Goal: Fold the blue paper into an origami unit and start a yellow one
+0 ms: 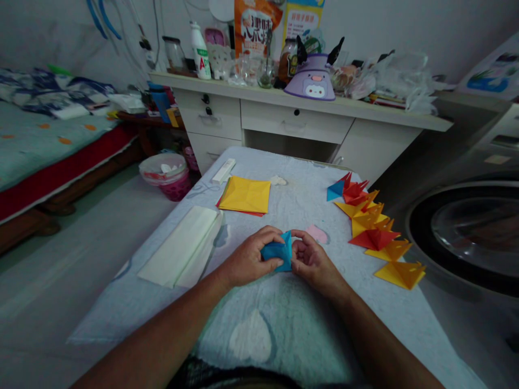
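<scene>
- My left grip (252, 256) pinches creased, folded blue paper (276, 250) over the cloth-covered desk (308, 192).
- My right grip (315, 263) curls at its right edge; can't tell if pinching.
- Square yellow-topped paper stack (247, 194) ahead; pointed folded-paper shapes (375, 239) right.

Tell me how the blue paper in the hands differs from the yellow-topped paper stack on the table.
The blue paper is held up in the left hand, the right hand at its edge; the yellow-topped paper stack lies flat on the table.
The blue paper is smaller and narrower; the stack is broad and roughly square.
The blue paper shows only blue; the stack shows red at its edges.
Both have creases.
</scene>
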### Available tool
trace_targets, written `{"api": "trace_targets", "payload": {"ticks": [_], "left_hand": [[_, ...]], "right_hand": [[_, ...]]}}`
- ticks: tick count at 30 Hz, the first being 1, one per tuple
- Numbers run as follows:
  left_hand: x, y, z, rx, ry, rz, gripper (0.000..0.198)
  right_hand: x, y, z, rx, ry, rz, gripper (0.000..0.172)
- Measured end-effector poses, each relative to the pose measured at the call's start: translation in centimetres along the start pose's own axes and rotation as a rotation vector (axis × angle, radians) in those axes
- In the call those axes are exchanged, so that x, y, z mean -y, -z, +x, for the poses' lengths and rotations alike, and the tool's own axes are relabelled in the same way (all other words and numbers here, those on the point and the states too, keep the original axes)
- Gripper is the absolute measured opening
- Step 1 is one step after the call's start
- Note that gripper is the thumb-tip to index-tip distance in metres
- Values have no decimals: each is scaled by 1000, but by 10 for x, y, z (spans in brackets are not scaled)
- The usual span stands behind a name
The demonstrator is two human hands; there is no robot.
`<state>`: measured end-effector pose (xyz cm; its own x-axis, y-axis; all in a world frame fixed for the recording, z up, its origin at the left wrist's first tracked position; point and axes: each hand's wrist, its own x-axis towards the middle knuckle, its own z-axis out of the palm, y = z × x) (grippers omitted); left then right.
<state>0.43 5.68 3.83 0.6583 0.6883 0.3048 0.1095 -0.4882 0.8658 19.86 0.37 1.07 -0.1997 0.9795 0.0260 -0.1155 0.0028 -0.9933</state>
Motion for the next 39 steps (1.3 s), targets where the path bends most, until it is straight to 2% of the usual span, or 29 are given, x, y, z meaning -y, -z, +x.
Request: {"api": "trace_targets", "payload": {"ticks": [3, 7, 12, 18, 20, 24, 26, 32, 35, 39], "left_hand": [[0, 0, 0, 4, 2, -2, 31], [1, 0, 1, 12, 23, 2, 17], [2, -2, 2, -84, 51, -5, 7], [5, -4, 1, -168, 175, 40, 9], [5, -5, 1, -193, 204, 28, 18], [0, -8, 1, -259, 233, -147, 65], [-3, -9, 1, -276, 263, -286, 81], [0, -16, 3, -347, 354, -724, 90], [3, -22, 4, -335, 318, -832, 80], [6, -28, 4, -163, 299, -661, 38]], "right_hand": [[-1, -1, 1, -13, 17, -42, 48], [2, -4, 1, -35, 28, -56, 44], [12, -4, -2, -48, 7, -26, 33], [11, -6, -2, -35, 14, -284, 23], [10, -7, -2, -50, 20, -329, 21], [10, -7, -1, -66, 27, -301, 25], [11, -7, -1, -74, 29, -255, 26], [12, -4, -1, -145, 27, -158, 29], [10, -4, 0, -197, 31, -109, 29], [9, -6, 1, -188, 34, -66, 29]]}}
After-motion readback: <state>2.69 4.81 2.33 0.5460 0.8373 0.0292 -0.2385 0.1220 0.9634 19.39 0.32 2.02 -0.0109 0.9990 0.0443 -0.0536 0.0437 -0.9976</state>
